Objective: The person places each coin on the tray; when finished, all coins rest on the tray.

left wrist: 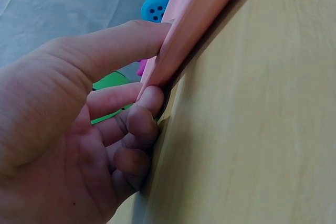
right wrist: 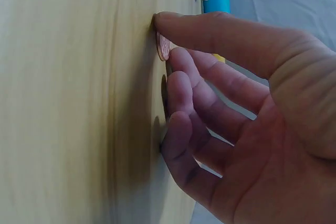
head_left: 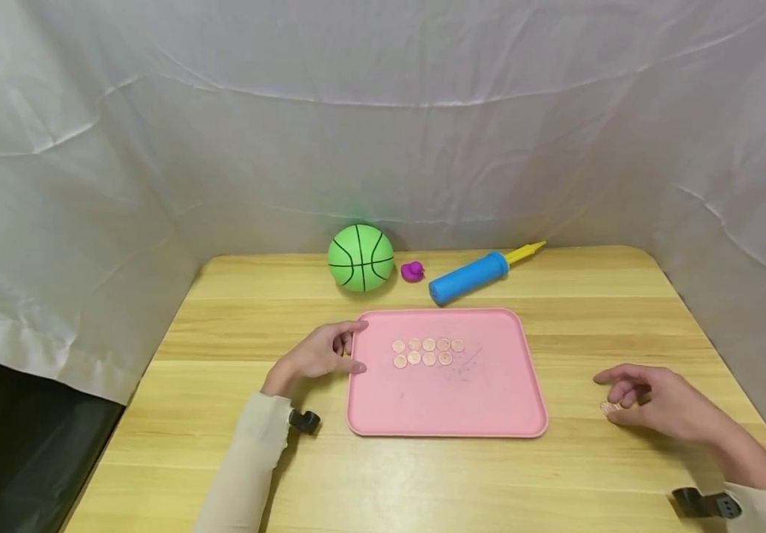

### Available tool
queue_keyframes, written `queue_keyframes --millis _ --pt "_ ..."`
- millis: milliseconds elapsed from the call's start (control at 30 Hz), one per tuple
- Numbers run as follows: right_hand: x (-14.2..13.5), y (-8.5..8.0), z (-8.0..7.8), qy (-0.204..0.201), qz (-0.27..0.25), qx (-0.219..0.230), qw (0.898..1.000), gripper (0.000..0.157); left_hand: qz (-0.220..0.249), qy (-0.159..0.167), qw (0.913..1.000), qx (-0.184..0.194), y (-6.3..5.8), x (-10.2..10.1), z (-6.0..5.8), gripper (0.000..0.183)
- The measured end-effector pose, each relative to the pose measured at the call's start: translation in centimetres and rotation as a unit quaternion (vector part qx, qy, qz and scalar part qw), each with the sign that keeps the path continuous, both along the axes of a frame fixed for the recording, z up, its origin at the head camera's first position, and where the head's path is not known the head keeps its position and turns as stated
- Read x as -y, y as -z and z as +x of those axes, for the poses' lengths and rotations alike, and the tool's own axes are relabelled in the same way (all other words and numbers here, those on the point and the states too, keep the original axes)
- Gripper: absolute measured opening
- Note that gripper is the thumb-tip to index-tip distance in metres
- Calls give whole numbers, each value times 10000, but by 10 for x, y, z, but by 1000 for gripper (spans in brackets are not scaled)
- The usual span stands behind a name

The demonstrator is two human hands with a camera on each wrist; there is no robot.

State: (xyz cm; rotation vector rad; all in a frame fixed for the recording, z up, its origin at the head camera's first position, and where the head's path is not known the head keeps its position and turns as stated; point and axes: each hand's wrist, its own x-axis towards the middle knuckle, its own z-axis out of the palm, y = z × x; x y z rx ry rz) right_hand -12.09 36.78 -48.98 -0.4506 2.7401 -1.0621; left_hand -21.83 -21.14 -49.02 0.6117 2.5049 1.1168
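My left hand [head_left: 319,352] grips the left rim of a pink tray [head_left: 445,414]. In the left wrist view its thumb lies over the rim, with curled fingers [left wrist: 137,121] against the outer side. Several copper coins [head_left: 429,345] lie in two rows on the tray. To the right of the tray, my right hand [head_left: 665,403] is low over the table, index finger reaching forward. Its thumb touches a single coin [head_left: 608,407], also visible in the right wrist view under the thumb tip [right wrist: 165,23]. The other fingers bend close to that coin without clearly pinching it.
Behind the tray stand a green ball [head_left: 361,257] with black lines, a small purple duck [head_left: 412,272] and a blue hand pump [head_left: 469,277] with a yellow nozzle. Pale cloth [head_left: 422,148] hangs around the wooden table [head_left: 236,303].
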Motion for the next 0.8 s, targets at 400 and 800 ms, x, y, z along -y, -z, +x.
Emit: queue_keyframes --millis 400,800 --pt "7 -4 1 -44 212 200 9996 15 61 26 10000 5 0 0 0 86" --pt "6 -8 -1 237 -176 -379 9988 11 10 -15 10000 -1 0 1 1 88"
